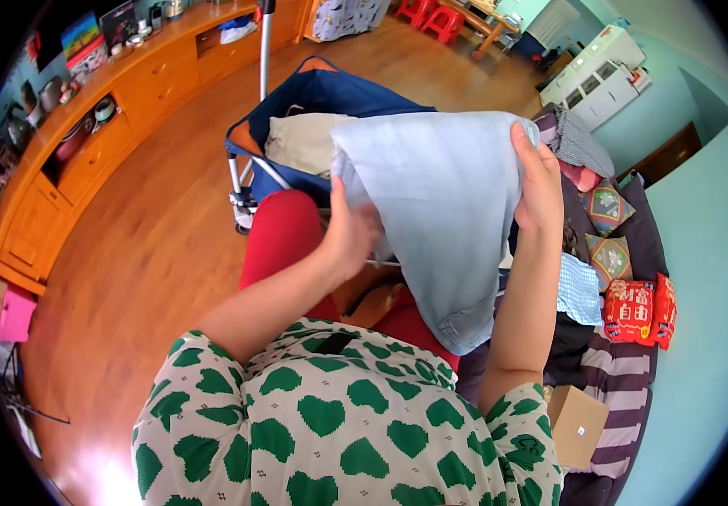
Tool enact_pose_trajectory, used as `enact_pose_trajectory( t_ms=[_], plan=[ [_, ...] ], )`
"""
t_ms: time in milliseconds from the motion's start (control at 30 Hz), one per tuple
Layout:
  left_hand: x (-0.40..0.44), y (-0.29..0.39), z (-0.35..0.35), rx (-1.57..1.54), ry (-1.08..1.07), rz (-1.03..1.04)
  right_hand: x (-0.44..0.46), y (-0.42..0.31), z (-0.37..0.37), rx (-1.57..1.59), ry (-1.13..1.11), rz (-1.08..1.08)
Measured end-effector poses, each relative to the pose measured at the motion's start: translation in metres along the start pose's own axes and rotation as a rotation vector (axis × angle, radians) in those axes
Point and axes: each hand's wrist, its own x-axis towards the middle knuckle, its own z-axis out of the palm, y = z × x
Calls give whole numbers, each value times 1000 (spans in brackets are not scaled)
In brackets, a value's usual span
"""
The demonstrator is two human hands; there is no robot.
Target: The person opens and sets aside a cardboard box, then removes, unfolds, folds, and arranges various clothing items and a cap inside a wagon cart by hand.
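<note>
Light-blue jeans (440, 202), folded lengthwise, hang in front of my chest, with a seamed end drooping over my lap. My right hand (539, 181) grips their upper right corner, thumb on the near side. At the left edge is my left hand (351, 240), thumb raised beside the cloth and apart from the fingers, which are blurred by motion. Behind the jeans stands a dark-blue folding wagon (322, 88) with a metal frame. A beige folded cloth (305, 142) lies inside it, partly hidden by the jeans.
To the right, a striped sofa (621, 371) bears cushions, clothes, a red printed bag (631, 310) and a cardboard box (577, 426). A long wooden cabinet (157, 80) curves along the left. Red stools (442, 24) stand at the back on the wooden floor (128, 278).
</note>
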Motion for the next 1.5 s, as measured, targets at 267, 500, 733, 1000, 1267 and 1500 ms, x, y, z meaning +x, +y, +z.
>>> enact_pose_trajectory(
  t_ms=[267, 500, 733, 1000, 1267, 1500],
  plan=[
    [-25, 33, 65, 16, -487, -65, 15, -28, -6, -278, 23, -135],
    [-51, 71, 84, 188, -442, -63, 2, -67, 7, -291, 53, -275],
    [-61, 43, 84, 90, -329, -91, -8, -74, 19, -329, 35, -345],
    [-67, 111, 121, 403, -88, 318, 1, -50, -29, -467, 79, -327],
    [-32, 171, 121, 1069, -180, 593, 12, -23, -51, -55, 172, -199],
    [-5, 227, 124, 1090, -137, 675, 30, -27, -27, 12, 106, -385]
  ],
)
